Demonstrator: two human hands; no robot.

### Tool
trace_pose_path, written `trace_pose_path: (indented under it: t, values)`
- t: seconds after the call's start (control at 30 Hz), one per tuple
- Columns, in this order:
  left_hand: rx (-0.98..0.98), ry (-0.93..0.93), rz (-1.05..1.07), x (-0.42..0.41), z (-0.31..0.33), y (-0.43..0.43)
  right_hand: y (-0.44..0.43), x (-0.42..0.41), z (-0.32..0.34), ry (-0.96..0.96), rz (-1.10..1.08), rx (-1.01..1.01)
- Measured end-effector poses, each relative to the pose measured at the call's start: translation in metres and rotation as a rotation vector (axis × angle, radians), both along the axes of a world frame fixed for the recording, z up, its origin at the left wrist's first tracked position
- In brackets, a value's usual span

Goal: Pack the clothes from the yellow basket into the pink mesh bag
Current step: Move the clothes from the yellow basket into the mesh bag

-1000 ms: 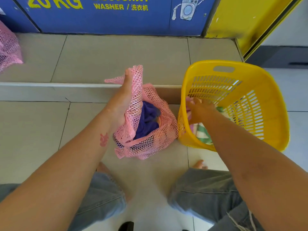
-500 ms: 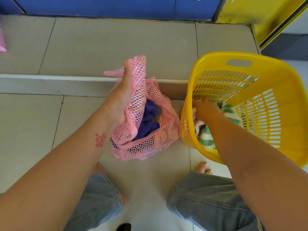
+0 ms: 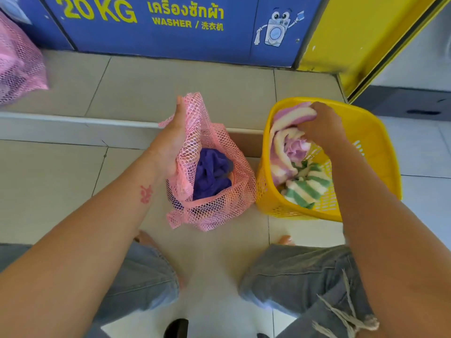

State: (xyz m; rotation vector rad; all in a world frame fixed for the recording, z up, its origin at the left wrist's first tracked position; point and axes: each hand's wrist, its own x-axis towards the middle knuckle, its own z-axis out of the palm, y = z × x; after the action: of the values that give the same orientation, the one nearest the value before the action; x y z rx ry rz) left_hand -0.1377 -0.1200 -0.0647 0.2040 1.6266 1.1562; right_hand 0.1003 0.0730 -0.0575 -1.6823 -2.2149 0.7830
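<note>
Clothes (image 3: 290, 152) lie in the basket (image 3: 375, 147): a pink-striped cloth (image 3: 288, 118) over a green-striped cloth (image 3: 305, 191). The right hand (image 3: 319, 128) reaches in, fingers curled into the pink-striped cloth. Just left of the basket, on the floor (image 3: 61, 172), stands the bag (image 3: 219, 206) with a purple cloth (image 3: 210, 174) inside. The left hand (image 3: 173, 140) holds up the bag's rim, thumb straight along the mesh, other fingers hidden. A second mesh bag (image 3: 17, 64) sits far left, near the washer (image 3: 170, 32).

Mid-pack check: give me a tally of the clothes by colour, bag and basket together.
Purple cloth in the pink mesh bag: 1
Pink-and-white striped cloth in the yellow basket: 1
Green-and-white striped cloth in the yellow basket: 1
Total: 3 visible; any beneath are hidden.
</note>
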Motion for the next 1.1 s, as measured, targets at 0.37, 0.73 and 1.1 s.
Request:
trace_pose_path:
  t: [0.37, 0.73, 1.1]
  values:
    - [0.094, 0.014, 0.007, -0.005, 0.039, -0.033, -0.078, -0.064, 0.128, 0.491, 0.154, 0.079]
    - [0.110, 0.021, 0.030, -0.025, 0.030, -0.045, -0.183, -0.147, -0.075, -0.005, 0.542, -0.285]
    - [0.042, 0.032, -0.042, -0.029, 0.041, -0.050, -0.187, -0.150, -0.086, -0.108, 0.722, 0.225]
